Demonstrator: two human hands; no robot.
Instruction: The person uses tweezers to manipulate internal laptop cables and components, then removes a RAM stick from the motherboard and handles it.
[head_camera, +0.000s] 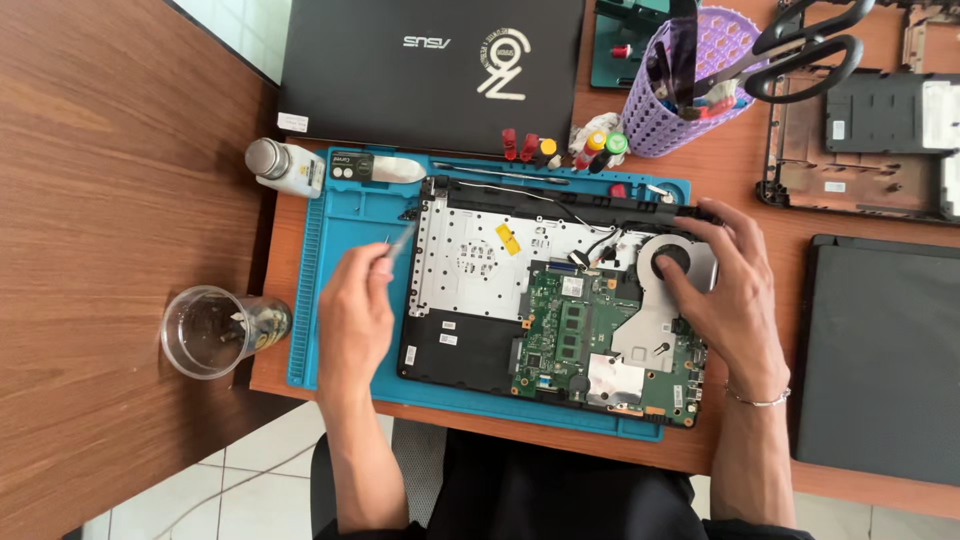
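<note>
An opened laptop base (470, 265) lies on a blue work mat (345, 215), its green circuit board (565, 330) and round cooling fan (672, 262) exposed. My right hand (725, 295) rests on the fan at the base's right end, fingers spread over it. My left hand (355, 315) hovers over the mat just left of the base and pinches a thin, pale, blurred tool (398, 243) that points up toward the base's left edge.
A clear plastic cup (207, 332) stands at the left. A small white bottle (285, 167) sits by the mat's top corner. A closed black laptop (430, 70), a purple tool basket (690, 85) with scissors (805, 50), and laptop shells (875, 340) surround the mat.
</note>
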